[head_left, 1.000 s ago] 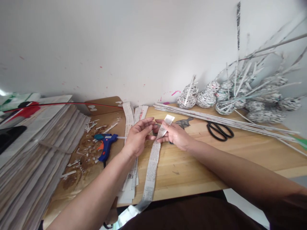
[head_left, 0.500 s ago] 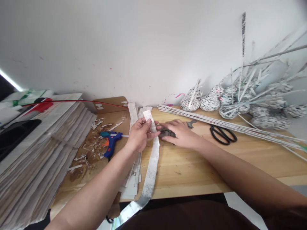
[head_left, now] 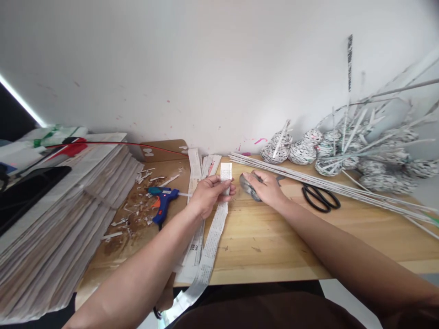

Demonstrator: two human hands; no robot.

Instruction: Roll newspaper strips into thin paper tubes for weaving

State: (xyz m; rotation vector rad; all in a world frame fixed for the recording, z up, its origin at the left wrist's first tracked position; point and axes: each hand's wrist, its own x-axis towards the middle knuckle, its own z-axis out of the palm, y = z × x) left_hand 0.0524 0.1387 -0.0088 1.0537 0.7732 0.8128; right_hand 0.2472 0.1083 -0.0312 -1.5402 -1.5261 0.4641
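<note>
Between the thumb and fingers of my left hand is the upper end of a long newspaper strip. The strip hangs over the table's front edge toward my lap. My right hand is closed over a grey, crumpled rag-like thing on the table, a short way right of the strip. Its exact kind cannot be made out. Part of it is hidden by my fingers, and a dark grey piece shows behind the hand. More cut newspaper strips lie under and beside my left wrist.
A blue glue gun lies left among paper scraps, beside a tall newspaper stack. At right are black-handled scissors, thin paper rods and several woven paper gourd shapes against the wall.
My hands have moved apart; the right hand has drawn away from the strip with the grey rag-like thing. The strip's top end now stands more upright in my left hand.
</note>
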